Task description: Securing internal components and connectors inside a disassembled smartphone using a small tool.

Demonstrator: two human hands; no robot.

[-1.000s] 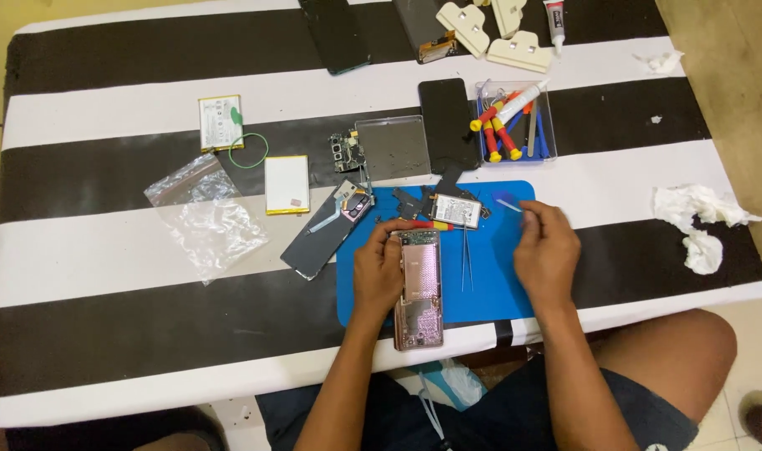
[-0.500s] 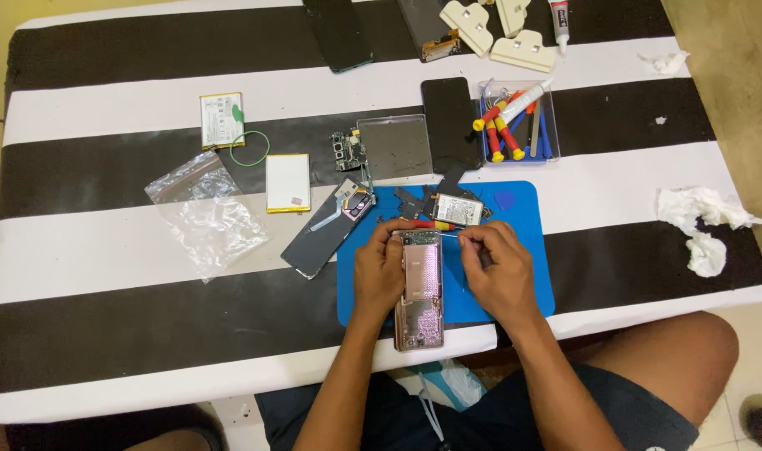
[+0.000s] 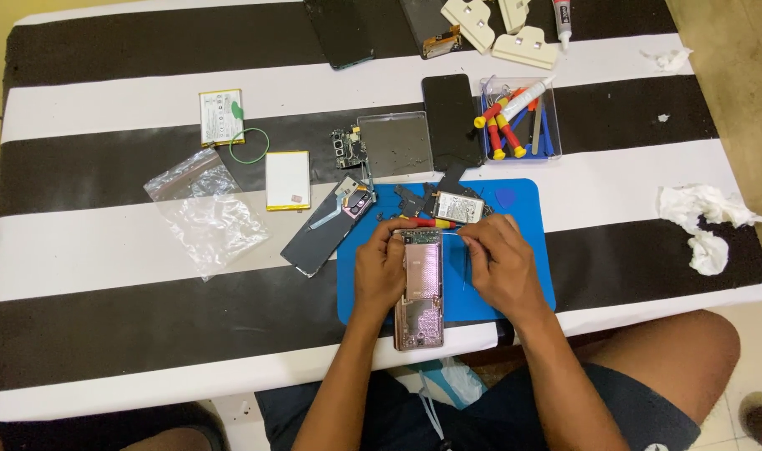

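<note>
An opened pink phone (image 3: 421, 288) lies lengthwise on a blue work mat (image 3: 527, 250), its back removed. My left hand (image 3: 380, 267) holds the phone's left edge near its top. My right hand (image 3: 495, 260) is closed on a thin metal tool, its tip reaching toward the phone's top edge. A red-handled screwdriver (image 3: 429, 223) lies just beyond the phone, beside a small silver phone part (image 3: 459, 206).
A dark back cover (image 3: 324, 231), two batteries (image 3: 287, 179), a clear plastic bag (image 3: 205, 213), a circuit board (image 3: 346, 148), a grey tray (image 3: 395, 144), a black phone (image 3: 450, 108) and a clear box of tools (image 3: 518, 119) lie on the striped table. Crumpled tissue (image 3: 705, 219) sits right.
My right hand came in from the right side of the mat to the phone's top edge, bringing the thin tool with it. My left hand stayed on the phone.
</note>
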